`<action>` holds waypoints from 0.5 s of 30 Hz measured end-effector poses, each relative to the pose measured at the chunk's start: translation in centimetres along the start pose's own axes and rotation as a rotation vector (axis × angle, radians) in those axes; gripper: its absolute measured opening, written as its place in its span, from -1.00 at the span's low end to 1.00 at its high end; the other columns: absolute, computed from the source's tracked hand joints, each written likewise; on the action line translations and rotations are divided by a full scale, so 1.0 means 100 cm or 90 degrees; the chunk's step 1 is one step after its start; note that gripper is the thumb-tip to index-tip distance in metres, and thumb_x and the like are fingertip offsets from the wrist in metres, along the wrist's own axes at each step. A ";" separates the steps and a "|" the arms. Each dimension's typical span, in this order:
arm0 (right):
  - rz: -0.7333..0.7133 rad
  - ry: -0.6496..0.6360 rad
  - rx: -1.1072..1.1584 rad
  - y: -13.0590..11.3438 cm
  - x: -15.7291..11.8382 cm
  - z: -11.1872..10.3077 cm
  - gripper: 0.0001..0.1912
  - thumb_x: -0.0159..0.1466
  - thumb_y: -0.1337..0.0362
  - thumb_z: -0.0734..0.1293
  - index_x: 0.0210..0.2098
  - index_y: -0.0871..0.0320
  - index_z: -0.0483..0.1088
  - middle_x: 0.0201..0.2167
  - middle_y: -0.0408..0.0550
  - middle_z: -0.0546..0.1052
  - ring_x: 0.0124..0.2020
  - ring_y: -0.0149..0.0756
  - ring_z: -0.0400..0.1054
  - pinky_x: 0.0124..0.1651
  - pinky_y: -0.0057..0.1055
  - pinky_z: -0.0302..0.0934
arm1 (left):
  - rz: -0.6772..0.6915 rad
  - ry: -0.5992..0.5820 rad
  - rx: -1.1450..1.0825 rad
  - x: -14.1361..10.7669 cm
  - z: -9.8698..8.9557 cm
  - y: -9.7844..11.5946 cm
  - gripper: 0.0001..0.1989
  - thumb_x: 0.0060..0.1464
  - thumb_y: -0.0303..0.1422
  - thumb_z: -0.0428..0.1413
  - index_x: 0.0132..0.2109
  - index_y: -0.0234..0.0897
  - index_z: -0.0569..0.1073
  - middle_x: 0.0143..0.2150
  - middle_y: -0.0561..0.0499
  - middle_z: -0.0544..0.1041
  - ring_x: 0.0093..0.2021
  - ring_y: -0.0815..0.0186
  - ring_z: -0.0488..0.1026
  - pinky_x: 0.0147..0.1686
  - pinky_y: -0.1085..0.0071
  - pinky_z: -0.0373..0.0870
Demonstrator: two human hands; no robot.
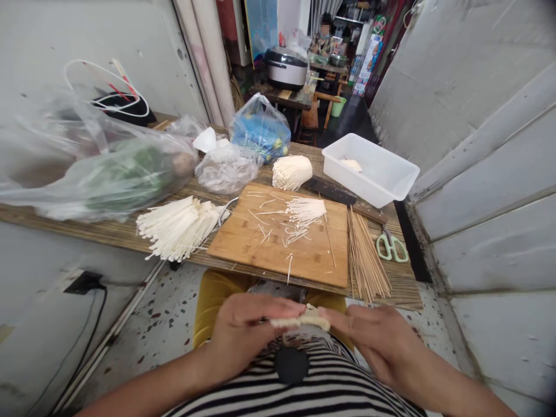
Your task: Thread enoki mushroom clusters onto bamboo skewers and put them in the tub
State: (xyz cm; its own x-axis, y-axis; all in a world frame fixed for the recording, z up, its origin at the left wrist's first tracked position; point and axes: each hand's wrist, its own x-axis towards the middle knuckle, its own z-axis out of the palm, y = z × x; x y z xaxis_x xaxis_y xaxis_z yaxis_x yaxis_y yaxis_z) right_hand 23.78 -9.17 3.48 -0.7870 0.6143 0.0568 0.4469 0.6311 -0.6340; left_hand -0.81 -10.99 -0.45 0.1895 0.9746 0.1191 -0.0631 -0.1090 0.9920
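My left hand (247, 336) and my right hand (373, 341) pinch a small pale clump of enoki mushrooms (304, 318) between them, just above my striped shirt. Beyond the hands lies a bamboo cutting board (313, 260) scattered with loose thin stems and a small bunch of enoki (306, 211). A larger heap of separated enoki (178, 229) rests on the table to the left of the board. A dense enoki cluster (292, 172) stands behind it. Neither hand touches the board.
Bamboo skewers (367, 255) and green-handled scissors (391, 246) lie right of the board, below a dark-handled knife (330, 191) and a white plastic box (373, 179). Plastic bags (117, 179) crowd the table's far left. A person (324, 43) sits far beyond.
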 end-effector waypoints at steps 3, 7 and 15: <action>0.055 0.043 0.093 0.009 0.015 0.000 -0.59 0.37 0.36 0.09 0.17 0.07 0.30 -0.37 -0.08 0.51 -0.41 -0.42 0.33 -0.35 -0.50 0.22 | -0.224 0.087 -0.065 0.014 0.006 -0.007 -0.90 -0.14 -0.31 0.30 -0.40 -0.20 0.63 -0.45 0.01 0.64 -0.47 0.27 0.54 -0.44 0.42 0.46; 0.142 0.080 0.202 0.020 0.030 -0.002 -0.66 0.36 0.26 0.15 0.04 0.09 0.43 -0.21 -0.03 0.57 -0.34 -0.39 0.38 -0.26 -0.43 0.29 | -0.323 0.086 -0.183 0.033 0.006 -0.011 -0.75 -0.18 -0.25 0.32 -0.30 -0.26 0.62 -0.43 0.01 0.63 -0.46 0.31 0.50 -0.40 0.42 0.41; 0.215 0.088 0.293 0.026 0.031 -0.006 -0.62 0.32 0.17 0.19 0.05 0.14 0.43 -0.52 -0.16 0.41 -0.55 -0.48 0.10 -0.49 -0.52 0.10 | -0.355 0.011 -0.252 0.044 0.001 0.001 -0.66 -0.11 -0.23 0.28 -0.16 -0.32 0.59 -0.37 -0.04 0.62 -0.41 0.30 0.50 -0.32 0.38 0.40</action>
State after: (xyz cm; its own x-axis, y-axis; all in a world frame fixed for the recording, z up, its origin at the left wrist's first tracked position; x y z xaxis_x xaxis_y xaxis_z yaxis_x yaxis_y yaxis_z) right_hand 22.79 -5.32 2.50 -0.5567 0.8212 -0.1254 0.4077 0.1386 -0.9025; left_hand 0.16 -6.70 0.19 0.2816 0.8680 -0.4090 -0.3149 0.4862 0.8151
